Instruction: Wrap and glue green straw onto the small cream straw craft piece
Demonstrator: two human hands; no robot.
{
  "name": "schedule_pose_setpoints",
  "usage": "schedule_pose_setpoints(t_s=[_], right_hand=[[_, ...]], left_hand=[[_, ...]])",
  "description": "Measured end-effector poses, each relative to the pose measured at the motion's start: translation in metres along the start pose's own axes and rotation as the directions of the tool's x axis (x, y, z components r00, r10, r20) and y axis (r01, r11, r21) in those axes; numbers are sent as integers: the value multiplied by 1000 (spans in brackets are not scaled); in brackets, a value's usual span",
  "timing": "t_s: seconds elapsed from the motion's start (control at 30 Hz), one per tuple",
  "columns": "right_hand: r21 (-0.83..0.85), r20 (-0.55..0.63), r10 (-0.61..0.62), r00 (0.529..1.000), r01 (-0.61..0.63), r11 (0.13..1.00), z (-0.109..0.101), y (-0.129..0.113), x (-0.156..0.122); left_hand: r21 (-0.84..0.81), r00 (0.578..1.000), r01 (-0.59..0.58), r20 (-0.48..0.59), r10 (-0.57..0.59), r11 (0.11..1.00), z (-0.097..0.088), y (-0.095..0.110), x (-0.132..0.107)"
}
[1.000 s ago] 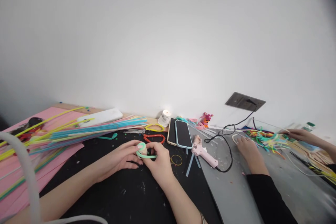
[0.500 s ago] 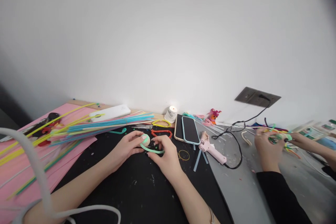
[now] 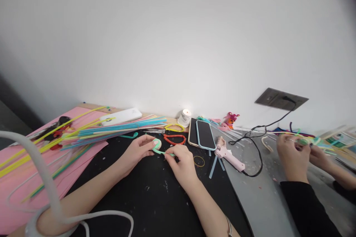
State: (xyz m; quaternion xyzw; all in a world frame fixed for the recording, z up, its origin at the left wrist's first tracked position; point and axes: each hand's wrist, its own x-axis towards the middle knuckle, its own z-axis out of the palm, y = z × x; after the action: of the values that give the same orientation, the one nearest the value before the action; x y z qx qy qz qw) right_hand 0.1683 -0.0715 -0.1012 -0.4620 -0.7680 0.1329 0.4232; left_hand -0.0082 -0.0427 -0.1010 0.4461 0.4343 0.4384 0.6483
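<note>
My left hand (image 3: 139, 152) is closed, its thumb and fingers pinching the curled end of a mint-green straw strip (image 3: 159, 147) on the black mat (image 3: 155, 200). My right hand (image 3: 182, 161) is closed too, pinching the other end of the same strip low against the mat. The strip bends into a small loop between the two hands. A red bent straw loop (image 3: 174, 139) lies just beyond my fingers, and a yellow ring (image 3: 199, 161) lies right of my right hand.
A bundle of coloured straws (image 3: 91, 131) lies on pink paper (image 3: 41, 163) at left. A lit candle (image 3: 185, 117), two phones (image 3: 203, 133) and a pink glue gun (image 3: 229, 153) with its cable sit behind. Another person's hands (image 3: 294, 153) work straws at right. A white tube (image 3: 47, 185) crosses the lower left.
The view has shifted, so everything sits further right. My hands have tightened the green strip into a smaller loop. The other person's hands have come together over their straws.
</note>
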Motion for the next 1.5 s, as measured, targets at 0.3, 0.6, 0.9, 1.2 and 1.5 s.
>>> schedule_pose_setpoints(t_s=[0.3,0.6,0.9,1.2,1.5], right_hand=[[47,-39,38,999,-36,998,0,1,-1],[150,-30,115,993,-109,983,-3,0,0],[397,71,280,957,-285,873,-4,1,1],[581,234,344,909,-414,701,-4,-1,2],[669,396,285,873,-487,561,-2,-2,1]], left_hand=[[36,998,35,42,-36,999,-2,0,2],[83,980,125,145,-137,989,-8,2,1],[80,934,166,307,-183,983,-7,12,-9],[76,845,224,482,-232,972,-10,13,-13],[94,774,282,566,-284,955,-13,10,-15]])
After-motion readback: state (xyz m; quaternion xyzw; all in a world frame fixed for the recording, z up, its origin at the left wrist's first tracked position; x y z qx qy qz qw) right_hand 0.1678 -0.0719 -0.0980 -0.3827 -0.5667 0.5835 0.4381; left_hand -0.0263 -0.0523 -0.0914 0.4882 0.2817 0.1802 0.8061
